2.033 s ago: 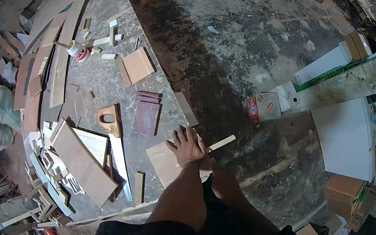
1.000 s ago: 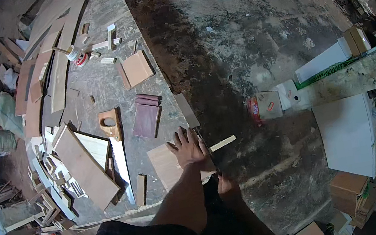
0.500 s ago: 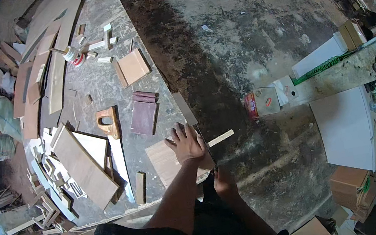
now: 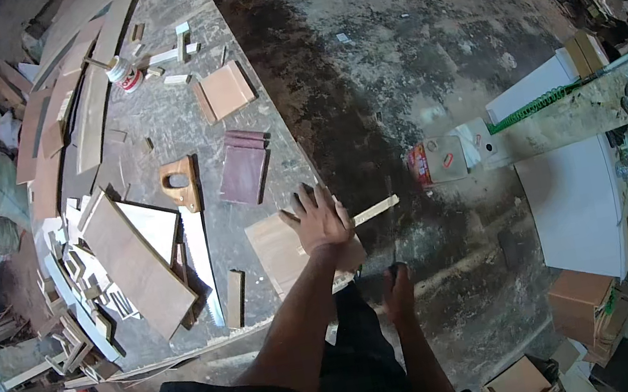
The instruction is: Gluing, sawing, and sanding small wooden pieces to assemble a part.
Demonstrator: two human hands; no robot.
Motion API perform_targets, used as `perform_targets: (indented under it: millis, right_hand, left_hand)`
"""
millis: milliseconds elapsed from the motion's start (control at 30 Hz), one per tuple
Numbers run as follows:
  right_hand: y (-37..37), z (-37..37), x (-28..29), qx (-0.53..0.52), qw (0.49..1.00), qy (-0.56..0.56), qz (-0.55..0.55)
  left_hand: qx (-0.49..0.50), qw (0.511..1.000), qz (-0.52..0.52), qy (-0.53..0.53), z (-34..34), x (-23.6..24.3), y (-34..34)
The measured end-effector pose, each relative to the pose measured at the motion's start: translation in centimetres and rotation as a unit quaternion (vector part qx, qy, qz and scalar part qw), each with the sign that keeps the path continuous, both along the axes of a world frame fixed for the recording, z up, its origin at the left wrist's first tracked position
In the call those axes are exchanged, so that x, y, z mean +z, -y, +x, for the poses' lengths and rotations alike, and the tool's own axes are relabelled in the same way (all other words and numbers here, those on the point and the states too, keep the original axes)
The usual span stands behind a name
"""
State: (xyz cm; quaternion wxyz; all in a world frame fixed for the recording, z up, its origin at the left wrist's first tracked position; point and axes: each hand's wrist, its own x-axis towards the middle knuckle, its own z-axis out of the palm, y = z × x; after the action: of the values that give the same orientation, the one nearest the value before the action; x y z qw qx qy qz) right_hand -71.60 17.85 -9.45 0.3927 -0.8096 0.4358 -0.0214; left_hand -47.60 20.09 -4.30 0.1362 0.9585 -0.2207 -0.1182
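Right grip (image 4: 399, 294) has swung clear of the table (image 4: 178, 127), left grip (image 4: 323, 223) is still planted

So the right one has just come away from the table edge, curled around the dark handle of a thin-bladed tool (image 4: 396, 253), blade pointing away from the person. The left one's pretty much where it was: palm down, fingers spread, pressing rather than clutching, on a pale board (image 4: 273, 248) at the table's edge, with a narrow wood strip (image 4: 376, 209) sticking out past it. From here the blade seems to cross the strip's far end; can't tell if they touch. My read: work at the edge is briefly paused, wood kept steady. The wooden-handled saw (image 4: 180, 187) just lies off to the left.
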Motion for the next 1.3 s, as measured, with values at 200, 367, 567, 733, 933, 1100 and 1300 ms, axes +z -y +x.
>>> perform_targets:
  millis: [200, 367, 567, 733, 933, 1100, 1300]
  right_hand:
    - [-1.1, -4.3, -1.2, -0.097, 0.990, 0.028, -0.096]
    - [-1.6, -2.9, 5.7, -0.118, 0.990, 0.076, 0.005]
    - [0.6, -2.2, 8.3, -0.093, 0.989, 0.104, 0.052]
    - [3.5, -2.4, 8.2, -0.021, 0.992, 0.120, 0.014]
    - [7.5, -3.6, 7.4, 0.005, 0.995, 0.096, 0.021]
    - [12.1, -3.5, 5.9, 0.015, 0.992, 0.105, 0.074]
    - [15.2, -1.9, 6.1, 0.038, 0.990, 0.129, 0.045]
  left_hand:
    - [0.017, 0.999, -0.031, 0.026, -0.4, -1.1, 0.5]
    - [0.035, 0.996, -0.077, 0.012, 0.7, -1.3, -0.9]
    - [0.045, 0.990, -0.131, 0.024, 0.3, -2.4, -1.0]
    - [0.038, 0.992, -0.107, 0.048, -0.4, -1.9, -0.8]
    - [0.029, 0.999, -0.023, 0.040, -0.7, 0.2, -0.2]
    - [0.030, 0.997, -0.019, 0.073, -0.3, -1.8, -0.3]
    - [0.029, 0.996, -0.028, 0.083, -0.3, -1.9, -0.2]
